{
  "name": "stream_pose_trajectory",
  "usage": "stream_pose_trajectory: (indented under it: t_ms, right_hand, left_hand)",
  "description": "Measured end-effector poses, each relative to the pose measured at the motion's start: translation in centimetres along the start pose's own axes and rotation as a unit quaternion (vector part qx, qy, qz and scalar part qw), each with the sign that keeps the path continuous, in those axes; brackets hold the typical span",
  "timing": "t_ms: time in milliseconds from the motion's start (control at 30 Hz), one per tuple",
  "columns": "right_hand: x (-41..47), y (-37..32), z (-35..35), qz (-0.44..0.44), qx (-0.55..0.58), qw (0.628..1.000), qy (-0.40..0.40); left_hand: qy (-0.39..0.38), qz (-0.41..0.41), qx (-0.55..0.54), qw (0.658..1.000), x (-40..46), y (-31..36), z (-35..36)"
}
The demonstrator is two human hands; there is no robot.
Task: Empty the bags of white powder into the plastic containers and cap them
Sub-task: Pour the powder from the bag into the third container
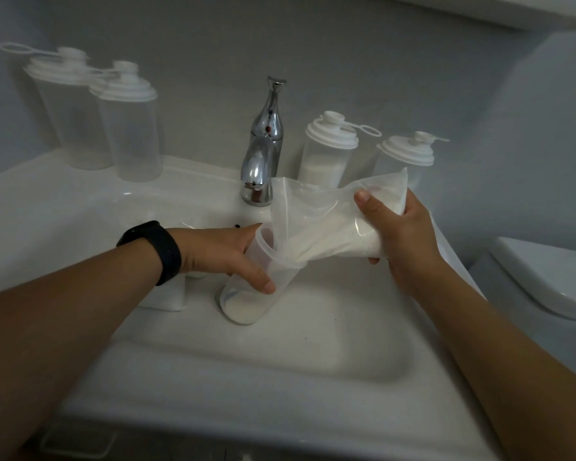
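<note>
Over the sink (pixel 280 410), hands tip bag (pixel 330 224) into container (pixel 246 294).

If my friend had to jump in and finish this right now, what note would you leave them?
Left hand grips the open container, tilted over the sink, with some powder already at its bottom.
Right hand holds the bag up, its mouth tucked into the container; much powder is still in the bag.
Done: one capped container by the tap holds powder.
Left: finish pouring, then cap this one. Two capped containers at back left look empty; the far-right one is partly hidden.
</note>
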State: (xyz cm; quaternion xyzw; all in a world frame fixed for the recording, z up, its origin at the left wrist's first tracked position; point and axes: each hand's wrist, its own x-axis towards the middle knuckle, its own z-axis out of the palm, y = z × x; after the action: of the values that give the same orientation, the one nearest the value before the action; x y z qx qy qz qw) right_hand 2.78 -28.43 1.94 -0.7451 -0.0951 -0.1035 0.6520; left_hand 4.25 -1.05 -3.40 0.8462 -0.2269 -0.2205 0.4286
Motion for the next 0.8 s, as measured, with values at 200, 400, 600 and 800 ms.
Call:
stream_pose_trajectory:
  t_ms: [200,400,600,800]
  right_hand:
    - [0.03,-0.17,-0.2,-0.002,-0.015,1.0,-0.002]
    - [-0.15,-0.23,-0.05,0.0,-0.018,1.0,-0.004]
    - [-0.07,-0.18,-0.04,0.001,-0.016,1.0,0.001]
    - [0.0,-0.17,-0.04,0.005,-0.019,1.0,0.0]
  left_hand:
    - [-0.004,-0.005,0.0,1.0,-0.12,0.12,-0.05]
    - [-0.006,-0.01,0.0,1.0,0.0,-0.06,-0.12]
    - [-0.009,-0.018,-0.001,1.0,-0.2,0.29,-0.08]
    - [-0.008,-0.022,-0.006,1.0,-0.46,0.45,-0.01]
